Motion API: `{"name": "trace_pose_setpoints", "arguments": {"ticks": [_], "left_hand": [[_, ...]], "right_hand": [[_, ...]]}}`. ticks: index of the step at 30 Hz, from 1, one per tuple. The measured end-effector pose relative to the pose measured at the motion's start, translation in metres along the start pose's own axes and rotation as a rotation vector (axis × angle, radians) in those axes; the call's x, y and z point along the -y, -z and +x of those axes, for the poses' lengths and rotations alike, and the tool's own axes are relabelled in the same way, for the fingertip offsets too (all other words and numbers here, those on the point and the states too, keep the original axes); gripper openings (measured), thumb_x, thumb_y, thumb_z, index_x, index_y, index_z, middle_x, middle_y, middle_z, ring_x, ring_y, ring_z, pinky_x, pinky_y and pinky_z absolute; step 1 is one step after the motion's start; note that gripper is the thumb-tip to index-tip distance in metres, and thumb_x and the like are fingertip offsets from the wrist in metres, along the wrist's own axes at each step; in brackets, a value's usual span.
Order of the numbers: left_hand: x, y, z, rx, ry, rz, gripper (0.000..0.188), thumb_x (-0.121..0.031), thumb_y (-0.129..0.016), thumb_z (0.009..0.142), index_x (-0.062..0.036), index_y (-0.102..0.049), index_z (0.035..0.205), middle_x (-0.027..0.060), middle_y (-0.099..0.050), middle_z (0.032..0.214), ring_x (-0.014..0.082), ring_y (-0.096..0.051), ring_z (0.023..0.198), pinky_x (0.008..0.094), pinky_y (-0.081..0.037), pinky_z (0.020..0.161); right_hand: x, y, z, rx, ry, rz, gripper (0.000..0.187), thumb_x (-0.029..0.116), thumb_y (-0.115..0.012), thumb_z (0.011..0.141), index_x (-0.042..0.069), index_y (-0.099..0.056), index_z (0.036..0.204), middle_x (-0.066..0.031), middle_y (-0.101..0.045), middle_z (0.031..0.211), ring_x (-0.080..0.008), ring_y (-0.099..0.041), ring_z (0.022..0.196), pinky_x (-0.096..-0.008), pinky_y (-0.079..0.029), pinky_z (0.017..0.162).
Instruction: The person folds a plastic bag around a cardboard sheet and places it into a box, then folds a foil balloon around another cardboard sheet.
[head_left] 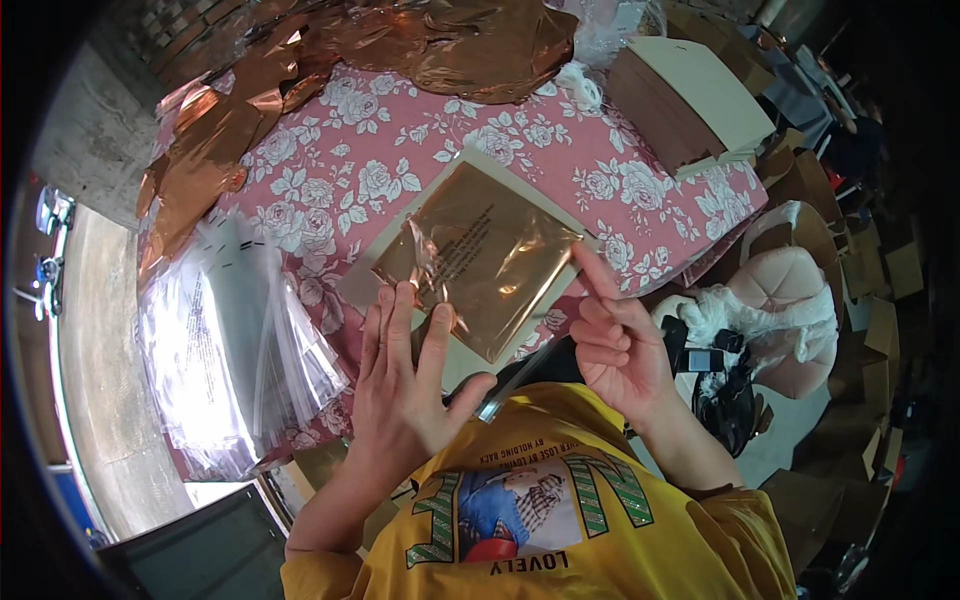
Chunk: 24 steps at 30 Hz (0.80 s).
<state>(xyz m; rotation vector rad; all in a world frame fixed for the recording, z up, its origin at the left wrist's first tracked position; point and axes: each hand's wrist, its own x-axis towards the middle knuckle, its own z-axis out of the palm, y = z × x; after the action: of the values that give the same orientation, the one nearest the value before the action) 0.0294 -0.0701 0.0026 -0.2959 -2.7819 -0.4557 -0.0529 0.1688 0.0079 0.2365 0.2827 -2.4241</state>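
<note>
In the head view, the left hand [405, 380] lies with its fingers spread, their tips on the near left edge of a copper-coloured sheet under clear plastic [490, 250], which sits on a cream board [462, 362] over a pink flowered cloth [330, 190]. The right hand [628, 350] touches the sheet's right corner with its index finger, the others curled; whether it pinches there I cannot tell. Clear plastic bags [215, 340] lie to the left, crumpled copper foil [460, 45] at the far side, and stacked boards [695, 95] at the far right.

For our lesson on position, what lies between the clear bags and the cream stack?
In the head view: a coppery packet, pale sheet and floral cloth.
</note>
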Motion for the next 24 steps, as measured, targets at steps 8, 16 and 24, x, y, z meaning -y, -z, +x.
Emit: {"name": "trace_pose_setpoints", "arguments": {"ticks": [8, 16, 24], "left_hand": [[-0.002, 0.004, 0.002, 0.001, 0.011, -0.011, 0.072, -0.043, -0.076, 0.083, 0.0039, -0.054, 0.134, 0.0357, -0.039, 0.145, 0.054, -0.038, 0.137, 0.0571, -0.032, 0.114], [-0.004, 0.004, 0.003, -0.02, 0.032, -0.03, 0.074, -0.037, -0.081, 0.078, 0.0027, -0.054, 0.134, 0.0311, -0.041, 0.146, 0.0518, -0.04, 0.135, 0.0566, -0.035, 0.112], [-0.003, 0.006, 0.002, -0.053, 0.03, -0.074, 0.076, -0.036, -0.084, 0.075, 0.0026, -0.054, 0.133, 0.0306, -0.04, 0.146, 0.051, -0.042, 0.133, 0.0565, -0.037, 0.111]], "right_hand": [[0.01, -0.031, 0.006, -0.174, -0.068, -1.044, 0.083, 0.0, -0.051, 0.093, 0.025, -0.011, 0.162, -0.0056, -0.058, 0.065, -0.0055, -0.041, 0.045, -0.0192, -0.032, 0.042], [0.022, -0.039, 0.015, -0.224, -0.148, -1.18, 0.085, -0.001, -0.051, 0.089, 0.023, -0.013, 0.162, -0.0068, -0.061, 0.064, -0.0069, -0.045, 0.044, -0.0199, -0.035, 0.041], [0.028, -0.033, 0.017, -0.181, -0.2, -1.247, 0.078, 0.003, -0.053, 0.089, 0.017, -0.02, 0.159, -0.007, -0.061, 0.066, -0.0083, -0.052, 0.047, -0.0205, -0.041, 0.043]]}}
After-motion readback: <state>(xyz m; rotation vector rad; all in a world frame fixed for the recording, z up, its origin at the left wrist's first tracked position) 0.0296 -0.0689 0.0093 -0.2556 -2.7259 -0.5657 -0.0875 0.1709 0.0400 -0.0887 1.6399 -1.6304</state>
